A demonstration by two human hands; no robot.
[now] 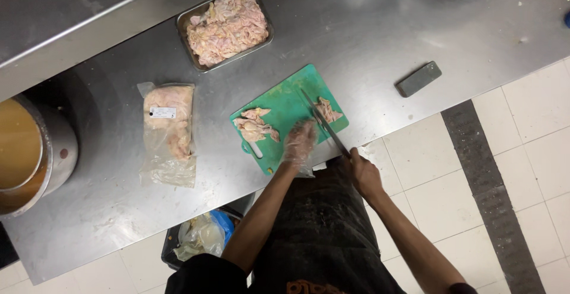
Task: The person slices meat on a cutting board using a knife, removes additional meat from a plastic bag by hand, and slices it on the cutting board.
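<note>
Green plastic marks the middle of the frame: a cutting board (279,107) lies on the stainless steel counter (380,27), with 2 small heaps of pale raw chicken on it. The left heap (255,126) sits at the board's left half, the right piece (328,111) near its right edge. The left hand (300,142), in a thin clear glove, rests flat on the board between them, fingers spread and loose, gripping nothing. The right hand (362,172), bare, is clenched round the handle of a long knife (323,125) whose blade runs up and left across the board and lies against the right piece.

Above the board, toward the upper middle of the frame, a rectangular metal tray (190,21) holds a full layer of cut chicken. At the left, a clear plastic bag (169,133) with more raw chicken lies on the counter. A dark phone (418,79) lies to the right, well apart from the board. A large pot (35,151) stands at the far left, and a bin with a bag (202,234) shows below the counter edge.

To cut well here, it looks wise to steady the meat with the gloved fingertips curled back, keep them clear of the blade, and draw the knife in 1 long stroke rather than sawing
</note>
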